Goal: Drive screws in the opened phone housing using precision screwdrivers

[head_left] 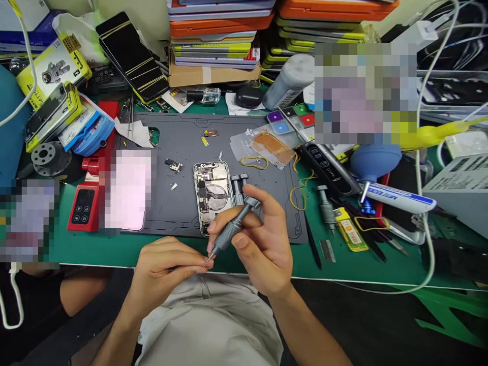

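Your right hand point(263, 249) grips the grey screwdriver point(233, 227) around its shaft, thumb and fingers closed on it. The cap end points up and away from you and the bit slants down to the left. Your left hand point(168, 264) is pinched shut, with its fingertips point(201, 265) touching the tip of the bit; I cannot tell whether they hold anything small. Both hands hover at the near edge of the desk point(114, 251), above your lap. The opened phone point(211, 195) lies flat on the dark work mat point(183, 142), just beyond your hands, its near end partly hidden behind the screwdriver and your right fingers. Two more screwdriver caps point(239, 181) sit just right of the phone. A blue air blower point(375, 160) lies well off to the right.
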### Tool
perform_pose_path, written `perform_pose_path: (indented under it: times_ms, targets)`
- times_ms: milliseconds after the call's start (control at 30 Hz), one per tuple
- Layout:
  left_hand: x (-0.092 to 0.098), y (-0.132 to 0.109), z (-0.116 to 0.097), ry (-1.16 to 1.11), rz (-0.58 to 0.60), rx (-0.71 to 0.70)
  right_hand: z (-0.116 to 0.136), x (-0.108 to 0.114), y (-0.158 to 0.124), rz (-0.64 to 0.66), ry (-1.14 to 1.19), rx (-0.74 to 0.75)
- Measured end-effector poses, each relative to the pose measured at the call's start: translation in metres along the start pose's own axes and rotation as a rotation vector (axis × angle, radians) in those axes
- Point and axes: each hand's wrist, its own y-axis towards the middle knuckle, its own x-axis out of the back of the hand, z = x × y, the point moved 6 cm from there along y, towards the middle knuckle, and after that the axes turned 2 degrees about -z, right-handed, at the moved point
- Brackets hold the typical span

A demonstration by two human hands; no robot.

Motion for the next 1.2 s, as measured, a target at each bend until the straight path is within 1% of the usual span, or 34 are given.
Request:
perform_pose_path:
  times_ms: [267, 533, 600, 633, 700, 767, 800, 867, 967, 1067, 1133, 1200]
  targets:
    - [0.0, 0.001, -0.002, 0.014, 0.011, -0.007, -0.001, 0.0, 0.0, -0.016, 0.051, -0.062]
    - [-0.003, 0.0, -0.001, 0.015, 0.041, -0.029, 0.0, 0.005, 0.001, -0.078, 0.07, -0.076]
    - [-0.004, 0.0, -0.001, 0.031, 0.04, -0.031, 0.001, 0.01, 0.001, -0.142, 0.042, -0.033]
    - [-0.004, 0.001, -0.002, 0.039, 0.04, -0.032, 0.003, 0.014, 0.001, -0.192, 0.004, 0.011]
    - [-0.005, 0.001, -0.003, 0.053, 0.036, -0.023, 0.008, 0.022, -0.001, -0.297, -0.132, 0.146]
    - [-0.005, 0.001, -0.002, 0.069, 0.03, 0.013, 0.013, 0.024, -0.003, -0.339, -0.312, 0.289]
    - [-0.004, 0.0, -0.001, 0.075, 0.026, 0.04, 0.013, 0.024, -0.004, -0.328, -0.401, 0.35]
    - [-0.002, -0.004, 0.003, 0.063, 0.006, 0.113, 0.012, 0.019, -0.004, -0.265, -0.555, 0.441]
    - [0.001, -0.015, 0.015, -0.044, -0.072, 0.249, 0.008, 0.01, -0.005, -0.159, -0.723, 0.541]
    - [0.001, -0.025, 0.025, -0.174, -0.14, 0.349, 0.005, 0.002, -0.007, -0.081, -0.801, 0.574]
    - [0.0, -0.027, 0.027, -0.215, -0.149, 0.367, 0.004, -0.001, -0.008, -0.053, -0.812, 0.57]
    - [-0.001, -0.026, 0.025, -0.218, -0.132, 0.352, 0.003, -0.002, -0.008, -0.039, -0.809, 0.561]
